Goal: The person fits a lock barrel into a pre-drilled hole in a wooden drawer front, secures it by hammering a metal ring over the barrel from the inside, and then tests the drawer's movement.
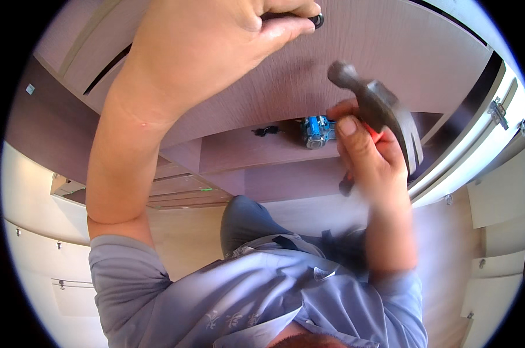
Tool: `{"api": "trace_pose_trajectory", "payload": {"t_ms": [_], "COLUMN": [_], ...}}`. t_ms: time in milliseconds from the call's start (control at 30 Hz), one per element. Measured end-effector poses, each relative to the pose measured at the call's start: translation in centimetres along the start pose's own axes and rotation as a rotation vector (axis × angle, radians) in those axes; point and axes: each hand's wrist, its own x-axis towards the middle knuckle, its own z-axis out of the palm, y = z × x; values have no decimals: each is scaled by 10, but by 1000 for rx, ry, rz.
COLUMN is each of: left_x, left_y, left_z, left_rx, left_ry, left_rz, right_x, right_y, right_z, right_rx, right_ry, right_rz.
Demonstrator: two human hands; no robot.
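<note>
Head view: your bare hands are raised before a purplish-brown wooden cabinet. Your left hand [233,46], on the far side, pinches a small dark round piece [317,21] between thumb and fingers. Its ring-shaped end pokes out past the fingertips, over a broad wooden board [402,52]; whether it touches the wood, you cannot tell from here. Your right hand [364,151], nearer and to the right, holds a hammer [377,104] close up under its metal head, fingers curled around the red handle. The round striking face points left and far, the claw right and near.

The hammer is likely stiff and top-heavy; your hold near the head should give control, while one lower on the handle would give more swing. The dark round piece looks hard, smooth and small enough to slip, so its sides seem the best place to pinch.

On the open shelf [227,156], a blue tool [316,132] sits just left of your right hand, with a small black item [266,131] farther left. A white door [477,148] with a metal hinge [497,114] limits room on the right. Your knee [242,223] is on the near side.
</note>
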Motion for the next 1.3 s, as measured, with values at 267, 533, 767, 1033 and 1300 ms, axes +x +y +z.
{"api": "trace_pose_trajectory", "payload": {"t_ms": [267, 533, 767, 1033, 1300], "left_x": [-2, -1, 0, -3, -1], "left_y": [-22, -14, -16, -22, -26], "left_z": [2, 4, 0, 3, 4], "left_rx": [-26, -64, 83, -45, -19], "left_ry": [-49, 7, -47, 36, 96], "left_rz": [80, 70, 30, 113, 279], "right_x": [28, 27, 14, 11, 21], "right_y": [-6, -2, -12, -6, 3], "right_z": [16, 20, 23, 28, 35], "right_rx": [-48, -98, -108, -3, -45], "right_ry": [23, 59, 72, 62, 102], "right_rz": [-266, -220, -206, -123, -139]}}
